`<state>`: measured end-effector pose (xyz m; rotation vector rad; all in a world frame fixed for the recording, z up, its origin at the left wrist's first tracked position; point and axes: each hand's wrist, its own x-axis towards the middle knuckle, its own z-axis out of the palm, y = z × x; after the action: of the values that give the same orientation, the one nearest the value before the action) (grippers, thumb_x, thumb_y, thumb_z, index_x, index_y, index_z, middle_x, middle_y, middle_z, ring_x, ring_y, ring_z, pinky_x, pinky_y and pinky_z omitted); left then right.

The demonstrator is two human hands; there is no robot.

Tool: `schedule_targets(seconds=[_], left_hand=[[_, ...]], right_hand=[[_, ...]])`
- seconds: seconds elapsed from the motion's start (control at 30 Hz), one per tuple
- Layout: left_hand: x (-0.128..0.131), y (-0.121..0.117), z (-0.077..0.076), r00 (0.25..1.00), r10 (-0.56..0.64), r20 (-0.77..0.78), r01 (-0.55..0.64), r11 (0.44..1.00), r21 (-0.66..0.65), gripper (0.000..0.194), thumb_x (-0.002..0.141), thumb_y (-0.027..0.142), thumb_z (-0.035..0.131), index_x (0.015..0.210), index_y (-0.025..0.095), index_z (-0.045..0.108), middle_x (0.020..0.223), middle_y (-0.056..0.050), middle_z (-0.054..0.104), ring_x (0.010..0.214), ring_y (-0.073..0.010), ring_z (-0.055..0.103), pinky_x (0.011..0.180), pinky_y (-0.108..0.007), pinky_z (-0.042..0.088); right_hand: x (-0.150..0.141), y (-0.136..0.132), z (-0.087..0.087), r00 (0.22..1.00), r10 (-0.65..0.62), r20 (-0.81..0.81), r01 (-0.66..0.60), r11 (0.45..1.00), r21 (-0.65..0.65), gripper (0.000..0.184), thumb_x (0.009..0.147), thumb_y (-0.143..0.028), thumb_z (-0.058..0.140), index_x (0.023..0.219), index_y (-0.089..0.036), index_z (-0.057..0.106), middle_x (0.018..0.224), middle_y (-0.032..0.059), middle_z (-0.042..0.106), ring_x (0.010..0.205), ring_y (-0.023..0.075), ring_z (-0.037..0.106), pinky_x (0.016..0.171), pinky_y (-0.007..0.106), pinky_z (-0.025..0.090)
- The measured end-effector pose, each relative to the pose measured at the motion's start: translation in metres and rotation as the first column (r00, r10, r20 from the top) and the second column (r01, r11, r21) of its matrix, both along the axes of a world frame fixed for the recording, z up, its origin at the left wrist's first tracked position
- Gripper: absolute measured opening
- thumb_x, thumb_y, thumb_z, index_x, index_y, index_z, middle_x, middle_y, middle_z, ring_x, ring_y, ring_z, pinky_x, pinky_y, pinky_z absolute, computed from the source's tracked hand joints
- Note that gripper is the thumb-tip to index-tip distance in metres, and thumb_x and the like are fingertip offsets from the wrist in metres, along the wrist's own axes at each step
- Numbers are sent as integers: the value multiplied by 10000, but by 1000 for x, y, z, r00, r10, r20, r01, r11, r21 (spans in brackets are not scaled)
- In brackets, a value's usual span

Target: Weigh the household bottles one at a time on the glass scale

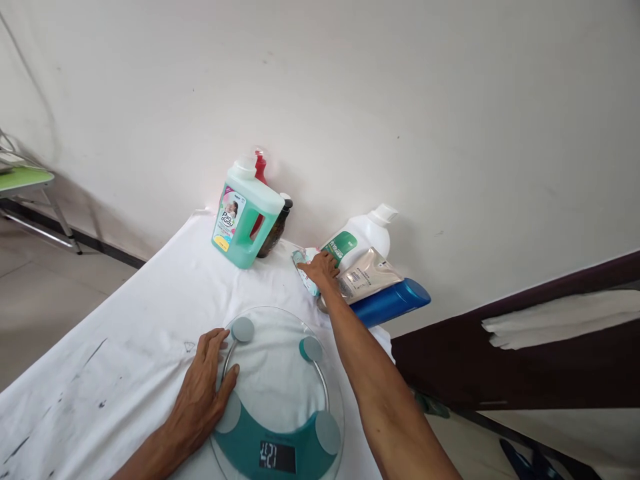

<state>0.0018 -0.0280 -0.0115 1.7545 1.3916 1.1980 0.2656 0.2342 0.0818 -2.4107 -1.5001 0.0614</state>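
A round glass bathroom scale (280,393) with teal trim and a lit digital display lies on the white cloth. My left hand (204,380) rests at its left edge, thumb apart from the stretched fingers. Beyond the scale, my right hand (323,269) is closed over a small white-and-teal pack (310,283), partly covering it. Right beside that hand are a white bottle with a green label (367,233), a beige squeeze tube (373,275) and a blue bottle (393,303). The bottle and tube lean together near the wall.
A green jug with a handle (250,213) stands at the back left of the cloth-covered table (130,360). Behind it are a red pump bottle (261,165) and a dark bottle (276,230). A green-topped folding table (25,179) stands far left.
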Motion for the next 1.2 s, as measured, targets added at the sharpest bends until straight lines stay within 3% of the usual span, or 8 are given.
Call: schedule_targets(seconds=[0.2, 0.43, 0.53, 0.63, 0.8, 1.0, 1.1, 1.2], left_hand=[[3, -2, 2, 1000, 3, 24, -2, 1000, -21, 455, 1058, 314, 493, 1505, 326, 407, 1438, -116, 496, 1187, -271, 672, 988, -500, 620], [0, -1, 2, 1000, -11, -1, 11, 1000, 2, 437, 1047, 274, 498, 1472, 299, 401, 1409, -120, 495, 1165, -258, 664, 985, -487, 607], [-1, -1, 2, 1000, -13, -10, 13, 999, 32, 445, 1030, 255, 509, 1463, 281, 407, 1381, -121, 510, 1154, -262, 667, 989, -493, 600], [-2, 0, 3, 1000, -21, -22, 22, 999, 39, 447, 1022, 249, 513, 1454, 263, 398, 1362, -122, 505, 1148, -260, 663, 1002, -505, 589], [-5, 2, 5, 997, -58, -48, 59, 998, 11, 439, 1016, 254, 526, 1430, 241, 380, 1360, -133, 484, 1154, -260, 649, 1017, -548, 569], [-7, 3, 9, 995, -56, -82, 56, 998, -5, 435, 1017, 263, 518, 1427, 229, 377, 1369, -137, 480, 1139, -253, 652, 1001, -552, 569], [-7, 3, 10, 995, -50, -92, 50, 999, -2, 429, 1012, 273, 528, 1416, 226, 392, 1361, -135, 491, 1137, -257, 657, 998, -553, 571], [-8, 3, 13, 993, -60, -98, 58, 998, -16, 436, 1004, 283, 542, 1411, 217, 400, 1352, -136, 498, 1141, -265, 662, 991, -551, 576]], right_hand=[[7, -2, -4, 996, 77, 47, -75, 996, -39, 656, 746, -346, 799, 1295, -81, 556, 1354, 276, 602, 1292, 407, 581, 1063, 520, 447], [-13, -40, 5, 960, 259, 109, -270, 956, 111, 550, 819, -327, 695, 1308, -133, 535, 1389, 223, 594, 1335, 376, 531, 1090, 525, 403], [-17, -72, 23, 924, 353, 145, -377, 904, 200, 592, 796, -363, 739, 1315, -176, 523, 1401, 195, 595, 1339, 370, 524, 1080, 528, 417], [-12, -120, 42, 840, 523, 146, -542, 796, 270, 608, 759, -423, 800, 1274, -205, 562, 1300, 159, 661, 1222, 368, 608, 1017, 529, 477], [-15, -212, 45, 731, 682, -19, -669, 723, 172, 614, 750, -510, 833, 1254, -230, 623, 1286, 129, 697, 1182, 356, 657, 993, 513, 523], [-28, -267, 19, 751, 629, -203, -620, 776, 113, 724, 746, -570, 839, 1371, -286, 610, 1374, 112, 674, 1295, 374, 609, 1080, 601, 474], [-16, -280, 18, 738, 583, -340, -541, 812, 218, 951, 689, -655, 859, 1502, -310, 504, 1518, 107, 584, 1397, 363, 539, 1130, 595, 448], [6, -294, 8, 734, 478, -482, -296, 865, 405, 754, 844, -724, 676, 1441, -275, 570, 1465, 122, 629, 1342, 335, 597, 1078, 546, 488]])
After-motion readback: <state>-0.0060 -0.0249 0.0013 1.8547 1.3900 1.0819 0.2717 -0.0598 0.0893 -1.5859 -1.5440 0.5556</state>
